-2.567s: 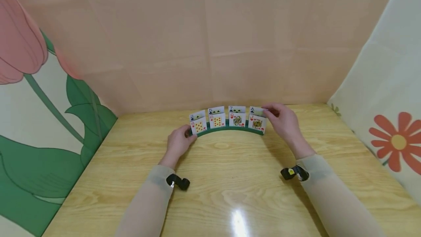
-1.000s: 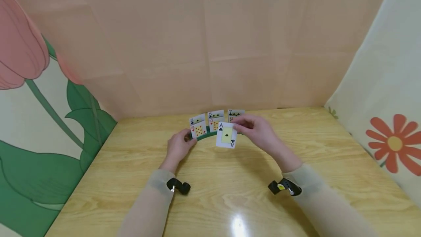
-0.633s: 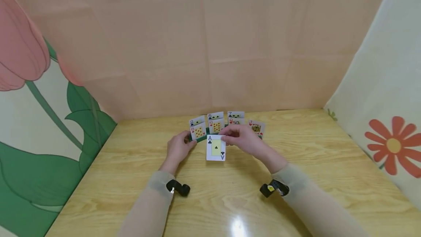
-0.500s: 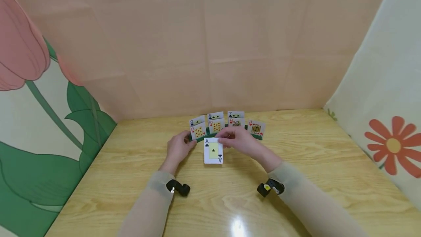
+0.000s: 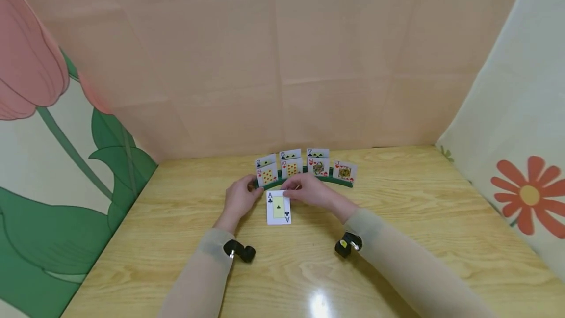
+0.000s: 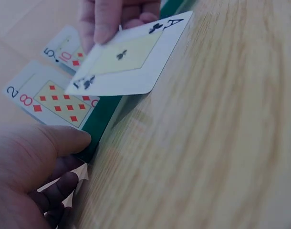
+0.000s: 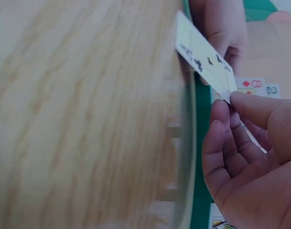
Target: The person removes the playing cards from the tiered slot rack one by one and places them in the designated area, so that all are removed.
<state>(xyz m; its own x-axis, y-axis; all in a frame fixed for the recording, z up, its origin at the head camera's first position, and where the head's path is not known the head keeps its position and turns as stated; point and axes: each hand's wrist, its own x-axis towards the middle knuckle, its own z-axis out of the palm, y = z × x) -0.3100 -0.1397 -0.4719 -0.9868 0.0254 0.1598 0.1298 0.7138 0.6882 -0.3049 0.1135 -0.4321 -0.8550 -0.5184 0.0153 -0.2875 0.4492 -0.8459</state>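
Note:
My right hand pinches an ace of clubs playing card by its upper right corner, thumb on the face. In the left wrist view that ace is tilted in front of the green curved card holder. My left hand grips the left end of the holder, its thumb on the front face. Standing in the holder are a two with an eight of diamonds, a five with a ten of diamonds, a seven with a red queen, and, at the right end, a red jack.
The holder stands toward the back of a wood-grain table. Behind it hangs a plain pinkish cloth. Flower-patterned cloths flank the table, a tulip left and a red flower right.
My right hand has drawn the ace of clubs out from behind the jack and carried it left and toward me, in front of the holder. My left hand stays on the holder's end.

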